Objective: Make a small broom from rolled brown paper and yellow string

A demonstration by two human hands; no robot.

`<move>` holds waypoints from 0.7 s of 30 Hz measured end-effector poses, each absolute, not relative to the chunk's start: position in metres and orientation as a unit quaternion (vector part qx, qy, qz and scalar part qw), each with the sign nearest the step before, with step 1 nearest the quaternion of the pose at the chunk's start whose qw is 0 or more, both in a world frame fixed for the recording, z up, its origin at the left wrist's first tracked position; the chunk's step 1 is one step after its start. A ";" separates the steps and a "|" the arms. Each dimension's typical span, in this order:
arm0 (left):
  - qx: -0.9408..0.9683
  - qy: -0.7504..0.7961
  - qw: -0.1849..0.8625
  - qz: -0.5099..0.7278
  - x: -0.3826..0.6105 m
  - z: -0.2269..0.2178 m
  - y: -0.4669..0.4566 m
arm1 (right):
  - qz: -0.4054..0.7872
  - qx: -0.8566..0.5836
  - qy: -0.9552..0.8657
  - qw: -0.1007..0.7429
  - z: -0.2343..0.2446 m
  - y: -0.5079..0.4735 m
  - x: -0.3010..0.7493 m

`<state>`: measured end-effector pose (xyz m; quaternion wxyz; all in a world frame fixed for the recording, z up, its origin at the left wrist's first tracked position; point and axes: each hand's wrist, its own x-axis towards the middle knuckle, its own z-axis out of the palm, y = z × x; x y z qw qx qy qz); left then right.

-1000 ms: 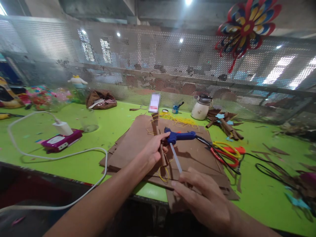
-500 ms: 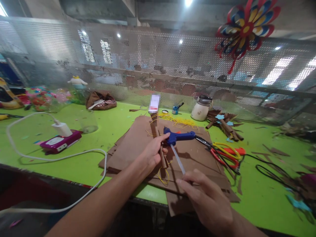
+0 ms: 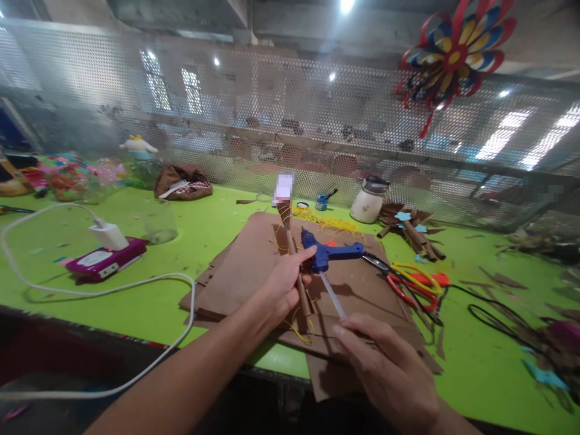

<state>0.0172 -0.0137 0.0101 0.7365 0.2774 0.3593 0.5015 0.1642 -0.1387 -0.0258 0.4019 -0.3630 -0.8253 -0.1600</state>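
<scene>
Across the back runs one perforated screen (image 3: 272,109), with one flower ornament (image 3: 455,57) high at the right, above one green bench (image 3: 217,226). One stack of brown paper (image 3: 240,260) lies mid-bench, its sheets impossible to count. Over it work two hands. The left hand (image 3: 283,284) is closed around two things, one brown roll (image 3: 303,297) and one blue glue gun (image 3: 321,258), the gun just right of the roll. One glue stick (image 3: 333,295) slants out of the gun toward the right hand (image 3: 389,362), which pinches its near end between thumb and fingers. Behind the gun lie yellow threads (image 3: 338,225), too tangled to count, near one blue pot (image 3: 322,202) and one white jar (image 3: 366,204). To the left sit one purple box (image 3: 113,261), one white plug (image 3: 109,235) on it, and one clear cup (image 3: 161,229).
</scene>
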 end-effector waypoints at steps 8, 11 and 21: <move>0.286 0.344 0.729 0.518 0.016 0.008 -0.015 | -0.198 -0.369 -0.800 0.429 -0.027 -0.138 0.150; 0.291 0.338 0.729 0.520 0.015 0.009 -0.015 | -0.163 -0.386 -0.794 0.441 -0.023 -0.138 0.147; 0.297 0.371 0.688 0.548 0.013 0.019 -0.024 | -0.039 -0.502 -0.680 0.533 -0.031 -0.148 0.160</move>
